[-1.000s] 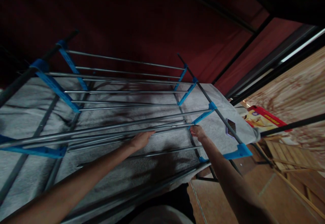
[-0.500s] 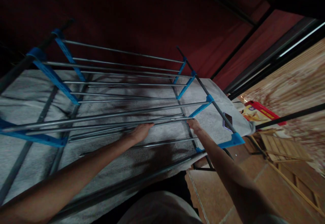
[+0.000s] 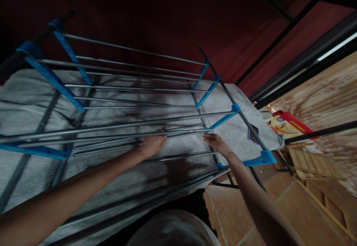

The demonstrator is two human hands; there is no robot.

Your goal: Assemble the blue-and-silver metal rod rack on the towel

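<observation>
A rack of grey metal tubes and blue plastic brackets lies on its side on a bed-like surface with a grey cover (image 3: pixel 178 171). My left hand (image 3: pixel 153 144) is closed around a metal tube (image 3: pixel 181 133) in the front part of the rack. Just below the near blue bracket (image 3: pixel 223 122) on the right side, my right hand (image 3: pixel 216 143) has its fingers curled together. Whether it pinches anything is hidden. A lower metal tube (image 3: pixel 184 157) runs beneath both hands towards the blue corner bracket (image 3: pixel 260 158).
A phone-like dark object (image 3: pixel 253 133) lies on the cover beyond the right uprights. Further right are a red and yellow box (image 3: pixel 292 125) and a folded wooden item (image 3: pixel 315 162) above the tiled floor (image 3: pixel 245 208). A dark red curtain (image 3: pixel 156 19) hangs behind the rack.
My right hand has come slightly down and away from the tube's end at the bracket. My left hand keeps its grip, nearly in place. The view has shifted a little.
</observation>
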